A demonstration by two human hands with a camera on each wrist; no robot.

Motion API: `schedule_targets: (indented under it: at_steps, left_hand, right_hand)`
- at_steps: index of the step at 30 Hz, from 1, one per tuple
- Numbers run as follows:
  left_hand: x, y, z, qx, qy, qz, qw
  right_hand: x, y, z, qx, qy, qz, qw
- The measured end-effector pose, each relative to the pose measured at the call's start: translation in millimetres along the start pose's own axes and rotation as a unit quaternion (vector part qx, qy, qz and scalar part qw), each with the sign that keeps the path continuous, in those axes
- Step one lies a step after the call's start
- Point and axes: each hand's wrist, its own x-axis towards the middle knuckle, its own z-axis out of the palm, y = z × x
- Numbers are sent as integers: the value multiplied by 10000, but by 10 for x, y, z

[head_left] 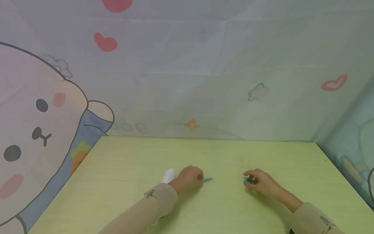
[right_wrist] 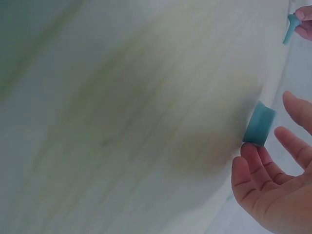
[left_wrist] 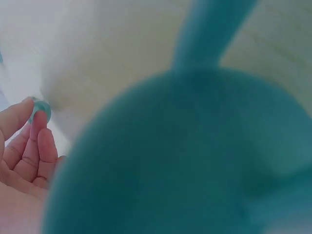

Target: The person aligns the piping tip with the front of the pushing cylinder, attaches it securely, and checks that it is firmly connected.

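My left hand (head_left: 188,178) pinches a small teal stick (head_left: 207,179) in its fingertips, with the straight end pointing right. From the left wrist, only a round teal end (left_wrist: 42,110) of this piece shows at the fingertips. To the right, my right hand (head_left: 263,183) curls its fingers and thumb round a short, hollow teal ring (head_left: 248,182) low over the table. The ring's outer side (right_wrist: 260,125) faces the right wrist view, with fingertips at its lower edge. A large, rounded teal object (left_wrist: 161,161) with a stalk fills the left wrist view, blurred and very near.
A white cylinder (head_left: 168,175) lies beside my left wrist, partly hidden by the arm. Both hands are over a yellow-green table (head_left: 222,211). Behind it hangs a printed cloth (head_left: 175,65) with hearts and a cartoon animal.
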Motion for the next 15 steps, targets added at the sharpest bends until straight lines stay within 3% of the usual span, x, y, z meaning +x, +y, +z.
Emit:
schedule_targets:
  at_steps: [15]
  left_hand:
    - [-27, 9, -21, -107, 204, 126, 9997]
  right_hand:
    - [16, 27, 23, -367, 6, 20, 9993]
